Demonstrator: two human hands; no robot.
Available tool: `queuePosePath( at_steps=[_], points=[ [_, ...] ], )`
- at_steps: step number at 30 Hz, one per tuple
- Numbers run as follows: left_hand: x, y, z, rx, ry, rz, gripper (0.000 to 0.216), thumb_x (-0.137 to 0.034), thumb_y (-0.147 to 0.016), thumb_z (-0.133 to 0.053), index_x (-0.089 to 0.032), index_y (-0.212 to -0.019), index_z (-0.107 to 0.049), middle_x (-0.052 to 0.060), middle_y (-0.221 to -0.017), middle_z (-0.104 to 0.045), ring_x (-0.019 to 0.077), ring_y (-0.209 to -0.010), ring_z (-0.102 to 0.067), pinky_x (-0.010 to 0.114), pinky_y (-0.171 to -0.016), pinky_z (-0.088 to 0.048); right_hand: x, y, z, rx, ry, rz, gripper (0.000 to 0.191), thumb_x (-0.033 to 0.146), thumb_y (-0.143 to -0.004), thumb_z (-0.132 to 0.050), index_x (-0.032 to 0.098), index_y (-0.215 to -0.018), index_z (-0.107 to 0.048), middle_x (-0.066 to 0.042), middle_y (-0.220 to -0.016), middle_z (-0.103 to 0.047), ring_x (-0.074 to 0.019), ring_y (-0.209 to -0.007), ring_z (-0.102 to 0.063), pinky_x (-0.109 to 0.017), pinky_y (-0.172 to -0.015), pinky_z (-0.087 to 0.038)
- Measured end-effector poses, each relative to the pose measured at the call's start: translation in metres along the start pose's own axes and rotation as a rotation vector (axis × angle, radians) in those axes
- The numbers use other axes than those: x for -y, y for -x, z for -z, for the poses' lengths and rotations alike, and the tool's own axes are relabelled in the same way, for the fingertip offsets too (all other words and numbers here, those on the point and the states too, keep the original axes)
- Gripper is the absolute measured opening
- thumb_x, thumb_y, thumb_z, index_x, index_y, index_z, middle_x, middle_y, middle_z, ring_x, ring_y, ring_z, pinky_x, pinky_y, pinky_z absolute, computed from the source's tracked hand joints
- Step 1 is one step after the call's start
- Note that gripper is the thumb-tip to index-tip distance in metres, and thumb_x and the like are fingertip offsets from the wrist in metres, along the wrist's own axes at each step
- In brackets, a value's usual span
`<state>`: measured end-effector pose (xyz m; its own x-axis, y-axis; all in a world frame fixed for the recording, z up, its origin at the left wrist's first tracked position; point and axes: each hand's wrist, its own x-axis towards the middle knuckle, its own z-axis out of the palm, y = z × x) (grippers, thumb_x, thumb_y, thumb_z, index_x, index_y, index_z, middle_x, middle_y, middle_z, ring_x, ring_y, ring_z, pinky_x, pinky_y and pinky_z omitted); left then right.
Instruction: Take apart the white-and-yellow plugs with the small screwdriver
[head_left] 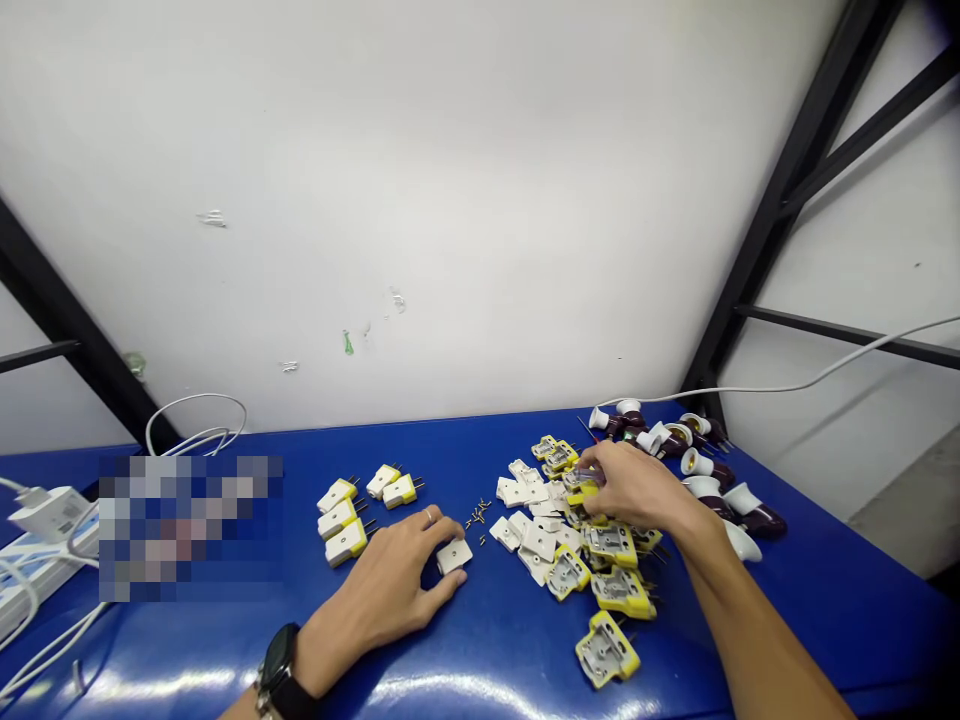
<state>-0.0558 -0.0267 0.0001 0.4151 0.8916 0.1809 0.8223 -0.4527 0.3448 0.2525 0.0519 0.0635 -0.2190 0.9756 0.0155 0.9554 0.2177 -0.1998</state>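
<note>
My left hand (pixel 382 585) rests on the blue tabletop, its fingertips around a small white plug cover (pixel 454 556). Left of that hand lie several assembled white-and-yellow plugs (pixel 341 520) with metal prongs. A little pile of tiny screws (pixel 477 520) sits just beyond my fingers. My right hand (pixel 634 488) reaches into a heap of parts, its fingertips pinching a yellow plug body (pixel 581 493). Loose white covers (pixel 529 535) lie at the heap's left side. Open yellow plug bases (pixel 607 648) spread toward me, and my hand hides the heap's middle.
Dark lamp holders with white ends (pixel 697 465) lie at the table's far right. A white power strip (pixel 37 585) and charger (pixel 52 513) with cables sit at the left, beside a blurred patch. A white wall and black metal frame (pixel 795 180) rise behind the blue table (pixel 495 655).
</note>
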Motion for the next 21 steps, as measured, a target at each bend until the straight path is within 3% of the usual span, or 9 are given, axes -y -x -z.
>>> queuePosePath(
  at_steps=[9, 13, 15, 17, 19, 21],
  points=[
    [-0.001, 0.000, 0.001, 0.023, 0.011, 0.017, 0.022, -0.034, -0.090, -0.061, -0.026, -0.111, -0.064, 0.004, -0.108, -0.066, 0.0239, -0.091, -0.066, 0.033, -0.077, -0.046, -0.004, -0.003, -0.002, 0.045, 0.051, -0.054, 0.037, 0.026, -0.066, -0.075, 0.017, -0.101, -0.070, -0.014, -0.105, -0.071, -0.0308, -0.098, -0.064, -0.030, -0.071, -0.041],
    [-0.001, 0.000, 0.000, 0.027, 0.003, 0.027, 0.020, -0.033, -0.091, -0.061, -0.026, -0.110, -0.064, 0.004, -0.104, -0.067, 0.0243, -0.089, -0.066, 0.033, -0.074, -0.046, -0.004, -0.001, 0.002, 0.004, 0.057, -0.034, 0.018, 0.019, -0.069, -0.070, 0.018, -0.086, -0.070, -0.009, -0.091, -0.071, -0.0263, -0.086, -0.065, -0.028, -0.065, -0.037],
    [0.001, -0.001, -0.001, 0.018, 0.012, 0.021, 0.019, -0.031, -0.091, -0.061, -0.026, -0.109, -0.065, 0.004, -0.101, -0.068, 0.0239, -0.087, -0.067, 0.033, -0.073, -0.046, 0.000, 0.000, 0.006, -0.029, 0.015, 0.031, 0.005, 0.021, -0.071, -0.069, 0.019, -0.076, -0.069, -0.006, -0.078, -0.069, -0.0226, -0.076, -0.063, -0.027, -0.061, -0.035],
    [0.004, -0.001, -0.001, -0.028, 0.045, -0.002, 0.018, -0.029, -0.091, -0.060, -0.026, -0.109, -0.064, 0.003, -0.101, -0.068, 0.0231, -0.087, -0.067, 0.032, -0.074, -0.048, 0.009, 0.002, 0.007, -0.061, -0.087, 0.147, 0.005, 0.024, -0.075, -0.069, 0.019, -0.072, -0.068, -0.002, -0.070, -0.066, -0.0192, -0.068, -0.059, -0.026, -0.059, -0.034],
    [0.009, -0.002, 0.000, -0.134, 0.085, -0.020, 0.019, -0.029, -0.093, -0.059, -0.025, -0.110, -0.064, 0.004, -0.102, -0.068, 0.0221, -0.087, -0.066, 0.032, -0.076, -0.049, 0.024, 0.007, 0.005, -0.045, -0.217, 0.303, 0.005, 0.023, -0.077, -0.070, 0.019, -0.075, -0.069, 0.000, -0.069, -0.065, -0.0163, -0.065, -0.057, -0.024, -0.059, -0.035],
    [0.013, -0.003, 0.002, -0.266, 0.115, -0.024, 0.019, -0.031, -0.094, -0.058, -0.023, -0.111, -0.063, 0.006, -0.101, -0.068, 0.0208, -0.084, -0.065, 0.032, -0.075, -0.050, 0.045, 0.014, -0.005, 0.053, -0.297, 0.454, 0.006, 0.024, -0.077, -0.075, 0.019, -0.076, -0.071, 0.002, -0.070, -0.066, -0.0144, -0.064, -0.058, -0.023, -0.059, -0.036]
  ],
)
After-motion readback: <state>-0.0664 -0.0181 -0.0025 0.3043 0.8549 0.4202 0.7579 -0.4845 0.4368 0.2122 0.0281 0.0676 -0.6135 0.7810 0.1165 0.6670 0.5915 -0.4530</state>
